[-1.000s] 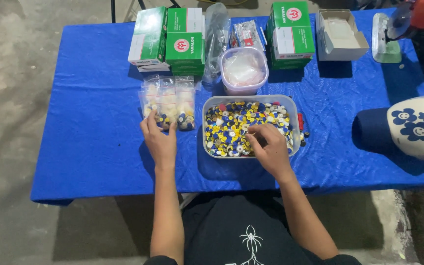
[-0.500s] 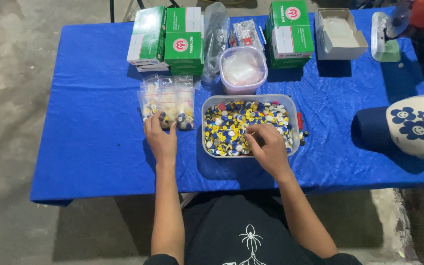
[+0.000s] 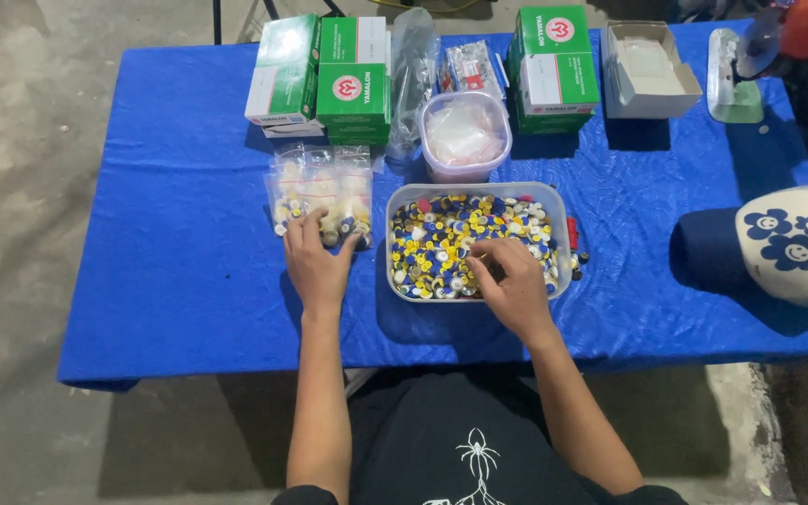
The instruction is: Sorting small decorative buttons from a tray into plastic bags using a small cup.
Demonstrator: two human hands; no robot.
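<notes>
Right hand digs, fingers curled, among small multicoloured caps in the tub, pinch hidden; left hand flat on bags

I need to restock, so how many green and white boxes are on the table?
4, maybe more hidden. Two side by side at the back left: a tilted one and an upright one. Two stacked at the back right: upper, lower.

1. The counter wears a plain blue cloth.
2. The caps in the clear tub are yellow, blue and white.
3. The boxes are green and white.
4. The hat is cream with navy flowers.
</notes>
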